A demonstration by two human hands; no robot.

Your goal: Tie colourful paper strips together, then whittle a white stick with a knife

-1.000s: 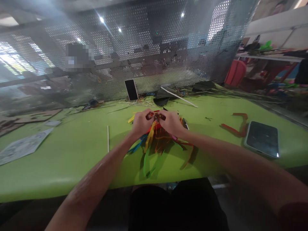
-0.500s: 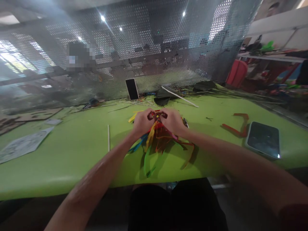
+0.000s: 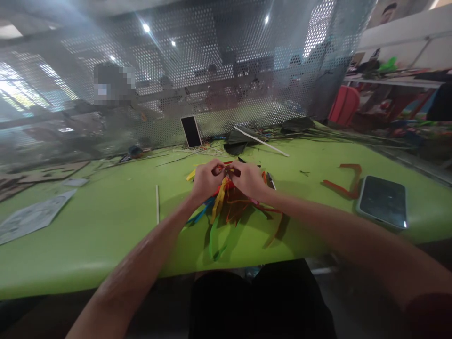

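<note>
Both hands meet over a bundle of colourful strips (image 3: 219, 200) on the green table. My left hand (image 3: 208, 178) is closed, its thumb and forefinger pinched at the top of the bundle. Fingertips nearly touching it, my right hand (image 3: 249, 180) pinches at the same spot. What exactly lies between the fingertips is too small to tell. Yellow, blue, green, red and orange strips spread out below and beside the hands. A green strip (image 3: 212, 240) hangs nearest the table's front edge.
Right of the hands lie a bent orange strip (image 3: 355, 181) and a phone (image 3: 383, 201). A second phone (image 3: 191, 132) leans on the mesh screen (image 3: 155, 84). White sticks (image 3: 157, 205) and a printed sheet (image 3: 35, 214) lie on the green table (image 3: 106, 235). Dark scraps line the back.
The whole view has shifted slightly, so most things appear a little further left. Both hands stay pinched together over the strips, with the right fingers slightly changed in pose.
</note>
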